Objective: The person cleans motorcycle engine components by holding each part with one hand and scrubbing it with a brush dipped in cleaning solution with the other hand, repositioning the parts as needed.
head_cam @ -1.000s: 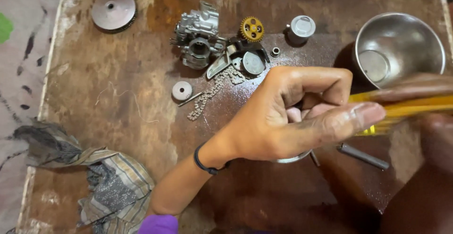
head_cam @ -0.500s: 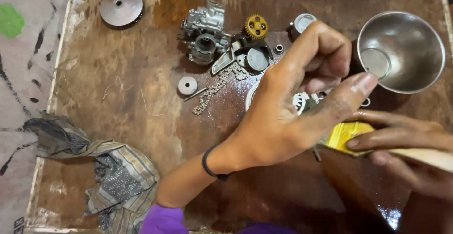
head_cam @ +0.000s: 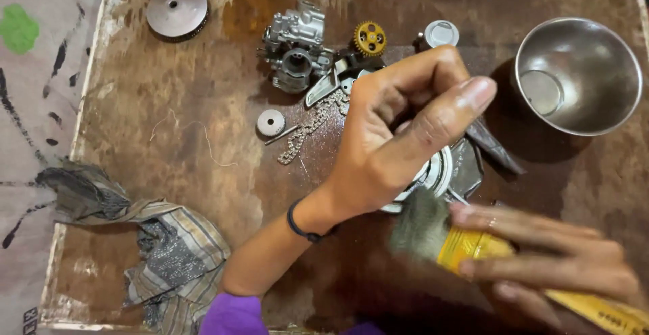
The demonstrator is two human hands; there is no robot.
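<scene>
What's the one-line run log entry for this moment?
left hand: holds round metal part | right hand: holds yellow-handled brush | bristles at part

Left hand (head_cam: 399,132) curled, thumb out, right hand (head_cam: 547,260) — fingers clamped, blurred

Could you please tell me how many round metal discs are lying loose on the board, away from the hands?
2: a large grey disc near the board's top-left corner, and a small disc left of the chain. The left hand may hide others.
</scene>
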